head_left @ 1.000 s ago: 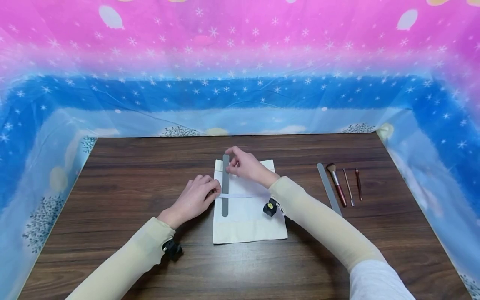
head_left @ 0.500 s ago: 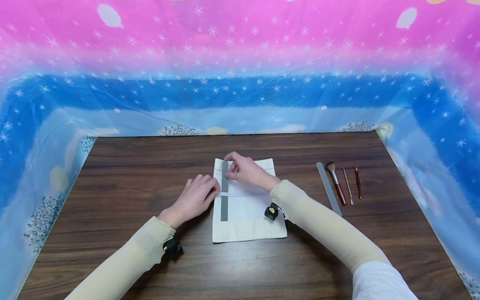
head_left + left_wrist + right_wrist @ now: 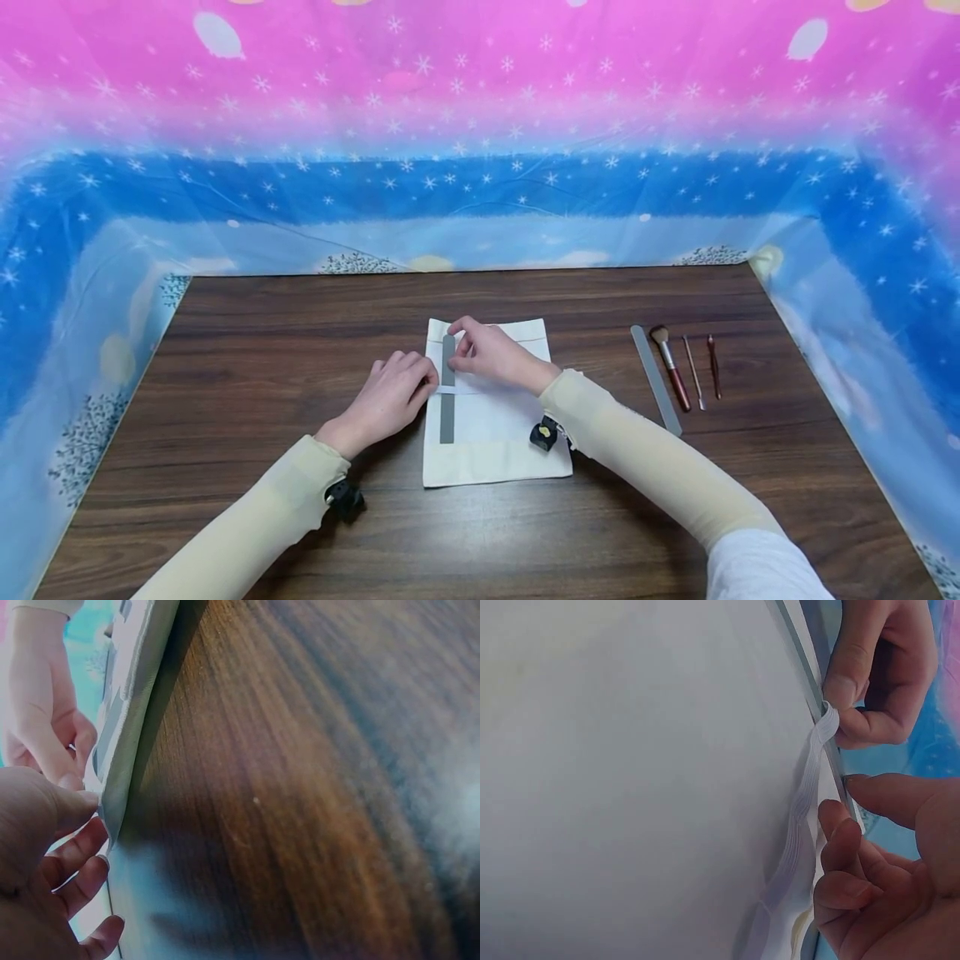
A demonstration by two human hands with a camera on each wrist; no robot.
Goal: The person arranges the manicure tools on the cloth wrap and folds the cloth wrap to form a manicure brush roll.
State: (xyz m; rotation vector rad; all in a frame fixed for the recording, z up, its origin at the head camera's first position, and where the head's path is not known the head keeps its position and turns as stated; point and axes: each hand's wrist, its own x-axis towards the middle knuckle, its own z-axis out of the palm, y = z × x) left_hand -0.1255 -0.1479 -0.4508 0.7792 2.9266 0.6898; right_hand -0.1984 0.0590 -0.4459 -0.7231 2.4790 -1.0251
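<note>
A white cloth roll (image 3: 510,433) lies flat, with a white elastic band (image 3: 480,391) across its middle. The grey nail file (image 3: 447,421) runs lengthwise along its left side, under the band. Its near end is hidden beneath the cloth's lower fold. My right hand (image 3: 491,354) holds the file near its far end between thumb and index finger. At the left edge, my left hand (image 3: 390,392) pinches the elastic band (image 3: 799,817) and the cloth edge (image 3: 131,742); the right wrist view shows the band raised a little there.
To the right on the brown wooden table (image 3: 225,350) lie a second grey nail file (image 3: 656,379), a makeup brush (image 3: 671,367), a thin metal-tipped stick (image 3: 694,372) and a slim reddish-brown tool (image 3: 714,367). Patterned cloth (image 3: 480,183) hangs around the table's far and side edges.
My right hand has slid the nail file toward me under the band. Its rounded near end has gone out of sight under the lower fold. My left hand has stayed put.
</note>
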